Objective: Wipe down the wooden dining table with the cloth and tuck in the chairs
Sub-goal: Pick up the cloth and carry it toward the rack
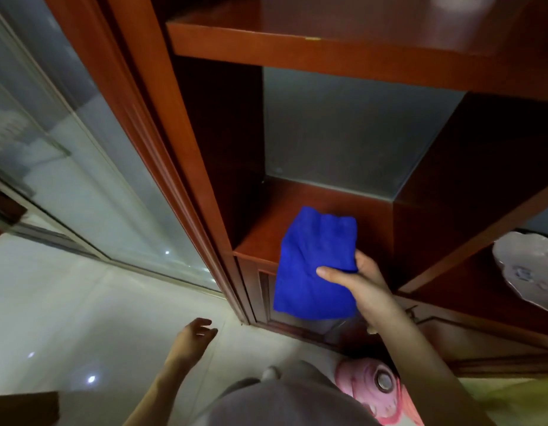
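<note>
A bright blue folded cloth (312, 265) hangs at the front edge of a low shelf in a reddish wooden cabinet (211, 149). My right hand (355, 281) pinches the cloth's right side between thumb and fingers. Down over the pale floor my left hand (196, 333) hangs with relaxed fingers and holds nothing. The dining table and the chairs are out of view.
A glass sliding door (66, 155) stands to the left of the cabinet. A white patterned plate (531, 272) leans on a shelf at the right. Glossy white floor tiles (82, 318) lie below. A dark wooden corner (23, 407) shows at the bottom left.
</note>
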